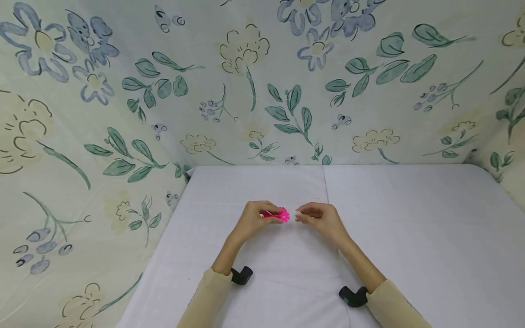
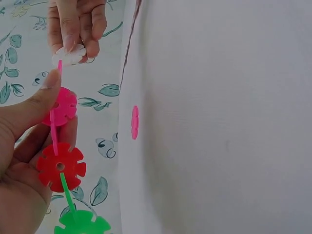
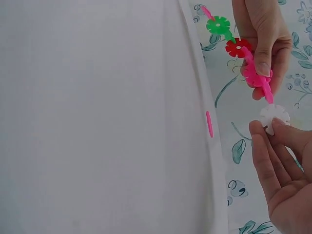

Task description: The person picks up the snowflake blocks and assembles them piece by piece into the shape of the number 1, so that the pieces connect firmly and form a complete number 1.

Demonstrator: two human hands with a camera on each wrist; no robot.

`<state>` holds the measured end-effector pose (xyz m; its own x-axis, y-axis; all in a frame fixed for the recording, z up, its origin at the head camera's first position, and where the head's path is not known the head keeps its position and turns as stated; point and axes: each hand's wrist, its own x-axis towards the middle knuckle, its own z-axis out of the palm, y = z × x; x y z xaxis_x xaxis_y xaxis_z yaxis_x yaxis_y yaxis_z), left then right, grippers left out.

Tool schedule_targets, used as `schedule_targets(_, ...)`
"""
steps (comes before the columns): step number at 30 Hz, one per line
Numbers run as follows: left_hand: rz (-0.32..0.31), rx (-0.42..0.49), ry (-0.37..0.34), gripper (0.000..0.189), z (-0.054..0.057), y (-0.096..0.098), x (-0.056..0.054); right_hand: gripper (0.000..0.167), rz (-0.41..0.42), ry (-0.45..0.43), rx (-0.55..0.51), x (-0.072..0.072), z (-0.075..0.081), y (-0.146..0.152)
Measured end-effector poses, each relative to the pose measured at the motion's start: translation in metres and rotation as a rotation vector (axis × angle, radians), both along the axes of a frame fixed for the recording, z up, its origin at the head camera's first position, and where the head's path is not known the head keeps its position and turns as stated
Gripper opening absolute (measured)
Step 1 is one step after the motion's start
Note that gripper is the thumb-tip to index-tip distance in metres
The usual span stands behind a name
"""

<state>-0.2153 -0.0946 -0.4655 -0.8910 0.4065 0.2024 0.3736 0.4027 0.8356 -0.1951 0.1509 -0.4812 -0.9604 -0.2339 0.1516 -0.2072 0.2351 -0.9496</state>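
My left hand [image 1: 252, 221] pinches a chain of plastic snowflake discs between thumb and fingers. Along it run a green disc [image 3: 218, 25], a red disc [image 2: 61, 166] and a pink disc [image 2: 63, 106], linked by pink and green pieces seen edge-on. Facing it, my right hand [image 1: 324, 218] pinches a white snowflake disc [image 3: 274, 118] by its rim. The white disc sits just off the chain's pink end piece [image 3: 267, 92]; whether the two touch I cannot tell. Fingers partly cover both discs being pinched.
Under the hands lies a table with a white cloth [image 1: 410, 228]. A thin pink strip [image 2: 135, 122] shows on the white cloth near its edge in both wrist views. Floral fabric [image 1: 287, 91] hangs behind and at the sides. Black wrist mounts [image 1: 353, 297] stick out from the sleeves.
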Motion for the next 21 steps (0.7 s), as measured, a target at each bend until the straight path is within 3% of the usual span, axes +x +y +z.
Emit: schedule_targets(21, -0.007, -0.02, 0.0, 0.024, 0.003, 0.0029, 0.0008, 0.025, 0.01, 0.053, -0.149, 0.005, -0.0039, -0.0023)
